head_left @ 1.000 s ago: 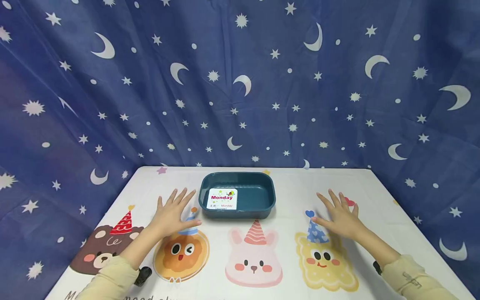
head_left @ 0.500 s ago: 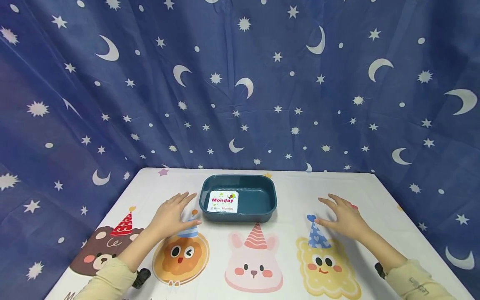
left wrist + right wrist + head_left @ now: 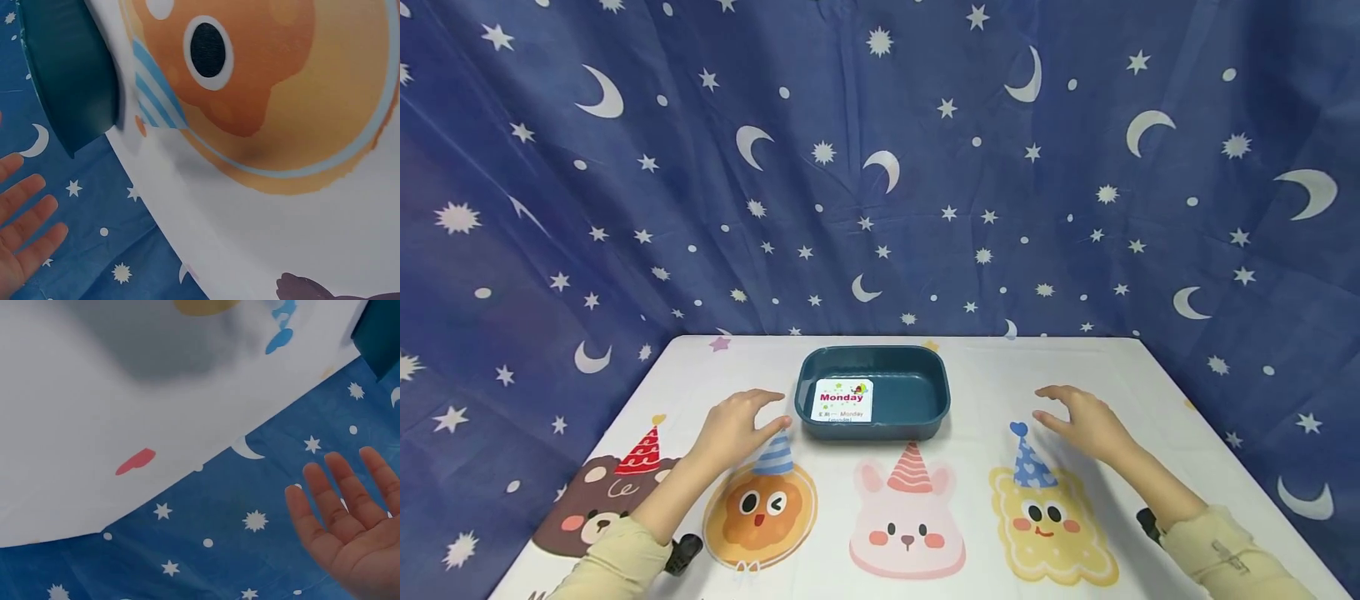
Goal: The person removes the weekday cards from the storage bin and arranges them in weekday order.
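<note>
A dark teal rectangular tub (image 3: 917, 398) stands toward the back of the table, left of its middle. Inside it, at the left, leans a white card (image 3: 842, 401) printed "Monday". My left hand (image 3: 732, 429) hovers just left of the tub, thumb and fingers apart with nothing between them; the left wrist view shows its fingers (image 3: 34, 219) spread beside the tub wall. Farther off on the other side, my right hand (image 3: 1090, 425) is held over the tablecloth, thumb apart from bent, relaxed fingers and holding nothing. Its fingers (image 3: 344, 494) look extended in the right wrist view.
The white tablecloth (image 3: 992, 367) carries printed cartoon figures, among them a pink rabbit (image 3: 907, 533) in front of the tub. A blue curtain (image 3: 925, 192) with moons and stars rises behind the table and along the left. A black strap piece (image 3: 683, 553) sits at the left wrist.
Both hands have gone from widely spread fingers to more relaxed ones, thumbs facing inward. The left hand has drawn slightly back from the tub. The tub and card stay put.
</note>
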Available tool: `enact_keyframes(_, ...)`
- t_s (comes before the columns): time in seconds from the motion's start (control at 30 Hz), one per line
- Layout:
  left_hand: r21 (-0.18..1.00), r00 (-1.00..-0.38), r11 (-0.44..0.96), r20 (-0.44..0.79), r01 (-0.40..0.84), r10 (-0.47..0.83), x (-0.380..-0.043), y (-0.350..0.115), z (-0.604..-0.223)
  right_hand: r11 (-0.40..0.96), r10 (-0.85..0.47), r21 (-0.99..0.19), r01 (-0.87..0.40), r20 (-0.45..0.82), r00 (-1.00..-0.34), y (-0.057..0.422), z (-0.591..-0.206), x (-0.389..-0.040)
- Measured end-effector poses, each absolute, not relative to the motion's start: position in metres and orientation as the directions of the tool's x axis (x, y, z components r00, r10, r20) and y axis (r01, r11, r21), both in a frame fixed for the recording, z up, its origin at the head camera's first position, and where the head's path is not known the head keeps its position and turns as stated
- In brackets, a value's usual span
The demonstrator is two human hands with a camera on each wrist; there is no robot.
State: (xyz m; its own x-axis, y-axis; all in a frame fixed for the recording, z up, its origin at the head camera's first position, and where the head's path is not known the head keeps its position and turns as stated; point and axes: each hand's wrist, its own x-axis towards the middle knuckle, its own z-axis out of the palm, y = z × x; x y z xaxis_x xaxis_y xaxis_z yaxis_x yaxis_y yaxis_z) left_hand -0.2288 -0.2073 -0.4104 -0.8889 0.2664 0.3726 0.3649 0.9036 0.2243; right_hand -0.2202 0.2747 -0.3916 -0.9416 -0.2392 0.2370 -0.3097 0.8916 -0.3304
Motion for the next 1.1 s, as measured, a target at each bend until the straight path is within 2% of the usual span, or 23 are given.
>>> enact_keyframes(0.33, 0.337, -0.893, 0.878, 0.407, 0.34, 0.19, -0.231, -0.204, -0.409, 0.834, -0.216, -0.448, -0.322, 0.271, -0.938, 0.255, -0.386, -0.23)
enact_keyframes(0.6, 0.551, -0.936, 0.8, 0.351, 0.235, 0.033, -0.24, -0.198, -0.417, 0.733, -0.201, -0.601, -0.319, 0.258, -0.945, 0.231, -0.384, -0.239)
enact_keyframes(0.77, 0.705, -0.958, 0.695, 0.274, 0.142, -0.082, -0.251, -0.194, -0.423, 0.594, -0.2, -0.763, -0.256, 0.169, -0.965, 0.209, -0.378, -0.246)
enact_keyframes(0.9, 0.773, -0.973, 0.629, 0.199, 0.083, -0.117, -0.261, -0.189, -0.425, 0.535, -0.208, -0.818, -0.212, 0.116, -0.971, 0.192, -0.374, -0.253)
enact_keyframes(1.1, 0.881, -0.991, 0.457, -0.083, -0.123, -0.107, -0.27, -0.186, -0.424, 0.464, -0.233, -0.874, -0.148, 0.041, -0.972, 0.166, -0.374, -0.264)
